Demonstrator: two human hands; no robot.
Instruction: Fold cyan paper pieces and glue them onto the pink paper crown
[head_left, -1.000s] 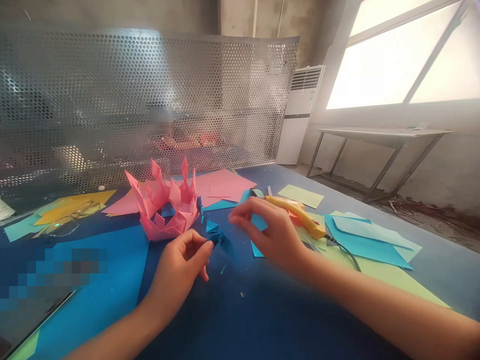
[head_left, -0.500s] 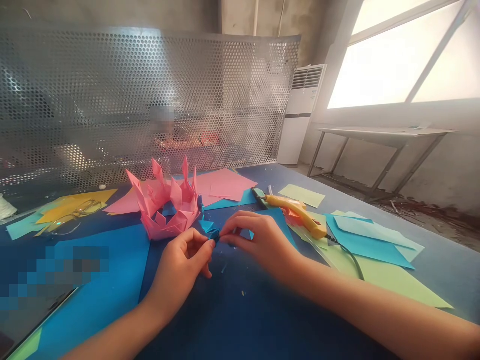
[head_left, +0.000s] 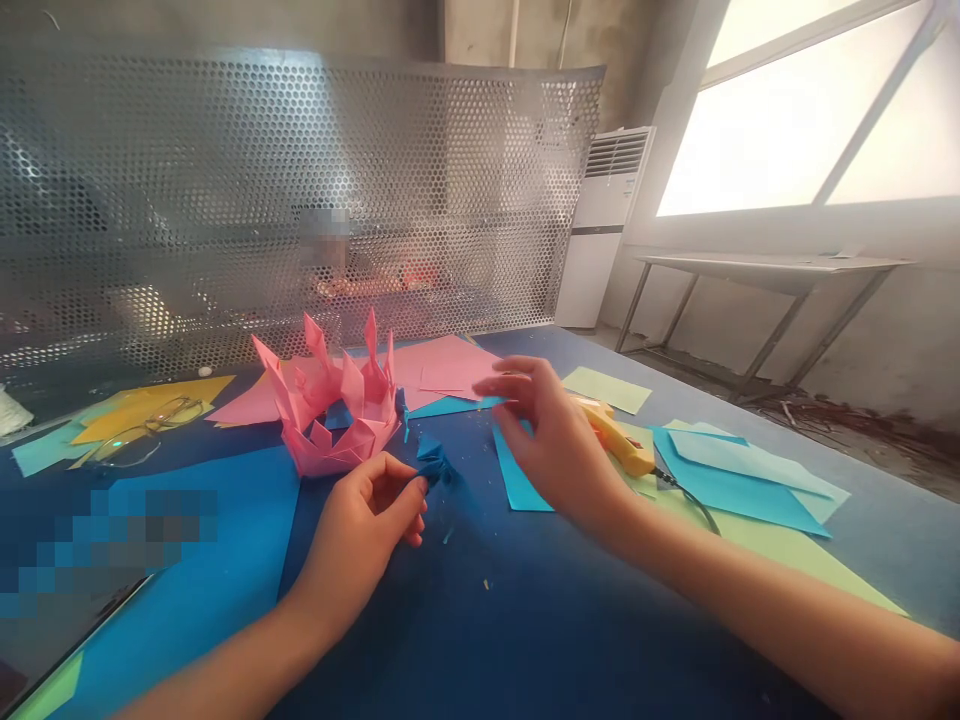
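One folded blue paper piece (head_left: 432, 450) was pinched in left hand (head_left: 369, 512), at four o'clock from pink paper crown (head_left: 354, 446). Right hand (head_left: 553, 428), two o'clock from piece, hung part-open, nothing visible held.

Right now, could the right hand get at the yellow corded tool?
Probably yes: the right hand looks close, hiding part of the yellow corded tool, and nothing seems to lie over its visible end.

Lies open on the near table (head_left: 465, 640), between the forearms (head_left: 750, 585). Runs into the pink paper crown (head_left: 341, 445) just beyond the left hand (head_left: 375, 505), the perforated screen (head_left: 300, 170) farther back, and the yellow tool (head_left: 628, 450) partly behind the right hand (head_left: 551, 440).
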